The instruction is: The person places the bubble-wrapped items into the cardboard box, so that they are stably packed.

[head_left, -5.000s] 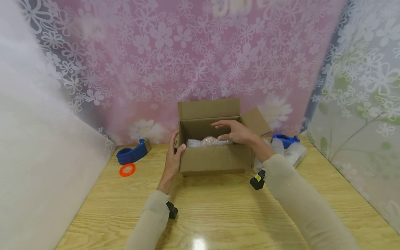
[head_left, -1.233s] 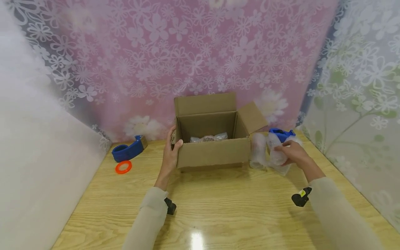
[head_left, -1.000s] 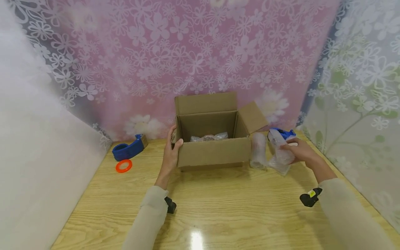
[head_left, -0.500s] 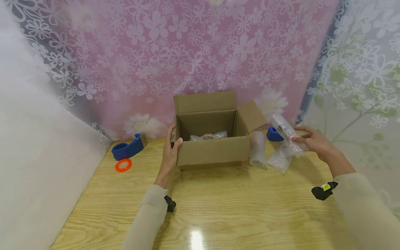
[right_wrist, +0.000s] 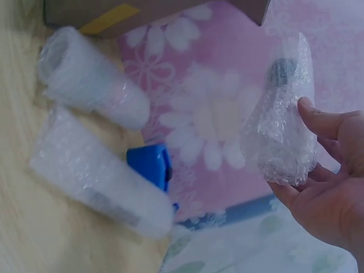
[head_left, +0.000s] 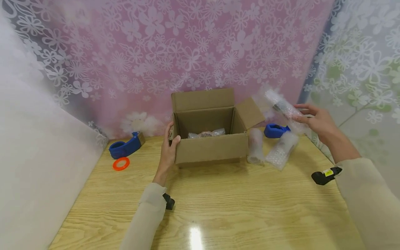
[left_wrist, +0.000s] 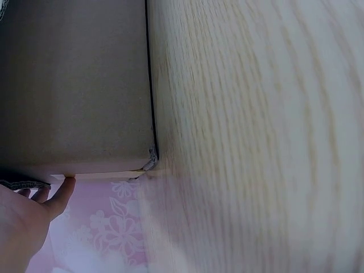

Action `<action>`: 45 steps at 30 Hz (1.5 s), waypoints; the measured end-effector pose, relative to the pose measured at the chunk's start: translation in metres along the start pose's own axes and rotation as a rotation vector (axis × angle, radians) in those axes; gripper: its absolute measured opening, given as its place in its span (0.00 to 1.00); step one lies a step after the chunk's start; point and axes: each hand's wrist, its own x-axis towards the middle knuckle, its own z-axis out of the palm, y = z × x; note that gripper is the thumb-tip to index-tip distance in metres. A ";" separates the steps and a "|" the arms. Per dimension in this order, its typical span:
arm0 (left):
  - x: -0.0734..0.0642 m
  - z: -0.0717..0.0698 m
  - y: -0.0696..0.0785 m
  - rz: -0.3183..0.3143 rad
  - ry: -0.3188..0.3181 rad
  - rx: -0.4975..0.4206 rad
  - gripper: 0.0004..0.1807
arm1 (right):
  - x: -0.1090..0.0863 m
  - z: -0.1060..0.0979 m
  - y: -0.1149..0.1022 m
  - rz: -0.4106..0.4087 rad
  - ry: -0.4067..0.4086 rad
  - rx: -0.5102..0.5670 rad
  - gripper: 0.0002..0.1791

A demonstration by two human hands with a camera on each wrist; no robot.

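Note:
My left hand (head_left: 168,152) grips the left side of an open cardboard box (head_left: 212,149), thumb at its front corner and fingers along the side. Inside the box lies a bubble-wrapped item (head_left: 206,134), partly hidden by the front wall. Up off the table at the right, my right hand (head_left: 323,126) holds a bubble-wrapped package (head_left: 282,106) between thumb and fingers, tilted in the air. Through its wrap a dark grey part (right_wrist: 282,72) shows in the right wrist view. Two more bubble-wrapped packages, one upright (head_left: 256,147) and one lying (head_left: 282,151), are beside the box.
A blue tape dispenser (head_left: 125,147) and an orange ring (head_left: 121,164) sit left of the box on the wooden table (head_left: 243,205). Another blue dispenser (head_left: 275,131) stands behind the packages. Flowered sheeting (head_left: 206,48) closes off the back and right.
My right hand has gone from above the box to the right, taken hold of a bubble-wrapped package and raised it off the table. The left hand stays on the box.

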 end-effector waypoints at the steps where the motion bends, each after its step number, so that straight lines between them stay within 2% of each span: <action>1: 0.000 0.000 0.000 -0.001 -0.002 -0.003 0.37 | 0.001 0.000 -0.006 0.001 0.006 0.005 0.41; 3: 0.000 0.000 0.000 -0.007 -0.006 -0.009 0.37 | 0.003 0.002 -0.017 0.003 0.020 0.006 0.40; 10: 0.011 0.001 -0.041 0.019 0.040 0.005 0.34 | 0.009 0.019 -0.057 -0.070 0.029 0.048 0.36; 12: 0.011 0.001 -0.041 0.015 0.046 0.008 0.34 | 0.011 0.025 -0.068 -0.097 0.018 0.069 0.35; 17: 0.011 0.001 -0.040 0.002 0.049 0.001 0.35 | 0.015 0.043 -0.092 -0.161 -0.020 0.093 0.32; 23: 0.012 -0.001 -0.039 -0.009 0.036 -0.001 0.36 | 0.022 0.069 -0.111 -0.222 -0.037 0.069 0.28; 27: 0.009 -0.003 -0.028 -0.034 0.020 -0.009 0.37 | 0.024 0.088 -0.118 -0.234 -0.071 0.068 0.26; 33: -0.002 -0.003 -0.003 -0.047 0.019 -0.012 0.37 | 0.027 0.119 -0.125 -0.266 -0.139 0.124 0.23; 36: -0.003 -0.001 -0.003 -0.033 0.028 -0.010 0.37 | 0.028 0.133 -0.126 -0.285 -0.165 0.152 0.22; 41: -0.002 0.002 -0.003 -0.020 0.038 -0.014 0.37 | 0.031 0.154 -0.125 -0.325 -0.170 0.111 0.20; 45: -0.001 0.005 -0.001 -0.014 0.045 -0.015 0.36 | 0.031 0.169 -0.124 -0.316 -0.195 0.092 0.20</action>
